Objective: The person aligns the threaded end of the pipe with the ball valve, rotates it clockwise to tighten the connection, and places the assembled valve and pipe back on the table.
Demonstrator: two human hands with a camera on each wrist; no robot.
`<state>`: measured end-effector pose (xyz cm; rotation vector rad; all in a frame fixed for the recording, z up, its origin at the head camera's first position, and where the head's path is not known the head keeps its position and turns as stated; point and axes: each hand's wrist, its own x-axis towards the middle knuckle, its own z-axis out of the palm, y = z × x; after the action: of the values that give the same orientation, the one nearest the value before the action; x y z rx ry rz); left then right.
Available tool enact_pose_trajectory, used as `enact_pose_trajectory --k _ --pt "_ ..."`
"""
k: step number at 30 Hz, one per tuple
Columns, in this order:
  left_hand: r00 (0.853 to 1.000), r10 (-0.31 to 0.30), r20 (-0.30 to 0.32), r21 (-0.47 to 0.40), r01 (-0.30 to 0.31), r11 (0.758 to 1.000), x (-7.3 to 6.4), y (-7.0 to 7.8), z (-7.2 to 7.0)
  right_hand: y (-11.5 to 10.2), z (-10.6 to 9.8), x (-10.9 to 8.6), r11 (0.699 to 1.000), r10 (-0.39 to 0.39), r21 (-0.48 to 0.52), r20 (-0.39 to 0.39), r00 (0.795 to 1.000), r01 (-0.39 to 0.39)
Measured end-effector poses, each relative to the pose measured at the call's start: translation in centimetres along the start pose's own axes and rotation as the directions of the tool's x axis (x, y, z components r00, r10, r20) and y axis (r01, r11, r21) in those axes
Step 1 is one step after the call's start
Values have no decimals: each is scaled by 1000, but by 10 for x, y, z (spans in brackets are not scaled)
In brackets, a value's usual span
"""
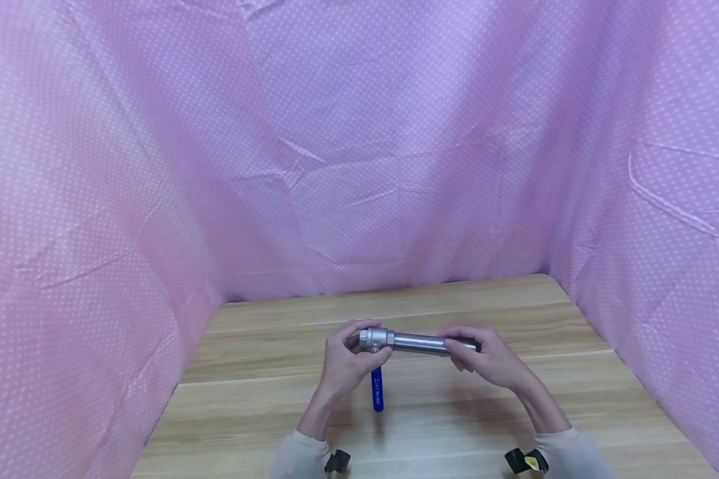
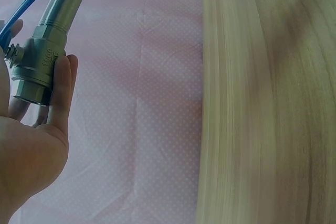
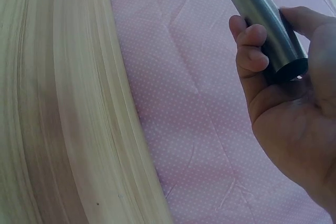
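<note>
A metal ball valve [image 1: 376, 338] with a blue lever handle [image 1: 377, 391] is joined end to end with a straight steel pipe [image 1: 419, 343]. My left hand [image 1: 349, 362] grips the valve body, thumb on the near side and fingers behind; the lever points toward me. At the pipe's far right end, my right hand [image 1: 485, 356] holds it between thumb and curled fingers. The open end of the pipe [image 3: 262, 19] shows in the right wrist view. In the left wrist view the valve [image 2: 42, 61] lies against the fingers, raised lettering on its side.
Beneath the hands is a wood-grain table [image 1: 263, 426]. Pink dotted cloth [image 1: 359, 166] hangs around its back and both sides. Black straps [image 1: 337, 462] with small devices sit at both wrists.
</note>
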<state>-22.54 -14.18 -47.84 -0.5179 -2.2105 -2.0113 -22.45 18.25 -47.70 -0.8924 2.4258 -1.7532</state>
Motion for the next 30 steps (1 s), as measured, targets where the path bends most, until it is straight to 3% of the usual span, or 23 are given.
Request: enact_pose_trajectory --k 13,30 --pt "1000 -2 -5 13 2 1000 0 1 0 2 2 0 1000 -9 -27 -43 999 8" --pt "1000 8 -7 14 -8 1000 -1 0 2 1 1 1 999 -32 19 17 999 31"
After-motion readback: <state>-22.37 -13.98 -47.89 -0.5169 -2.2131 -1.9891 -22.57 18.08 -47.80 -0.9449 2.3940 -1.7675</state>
